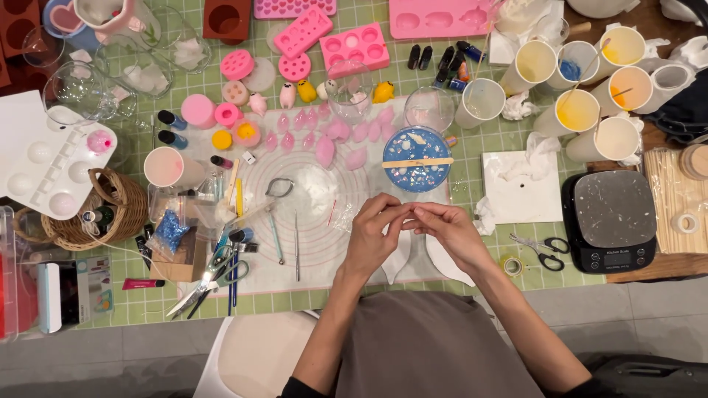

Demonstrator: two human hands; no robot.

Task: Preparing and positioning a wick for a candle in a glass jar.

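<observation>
Fingers (394,214) of both hands meet at lower centre of the head view, pinched on something too small to identify. Left hand (372,236) and right hand (450,232) hover above the pink-ringed mat (310,221) on the counter (516,133). Judged light and delicate; a fingertip pinch suits it. A round blue dish (417,158) with a wooden stick (417,162) across it sits just above.

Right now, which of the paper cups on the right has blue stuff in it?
The cup in the back row, second from left, between a pale-filled cup and a yellow one. It alone shows blue inside; the others hold yellow, orange or pale contents.
</observation>
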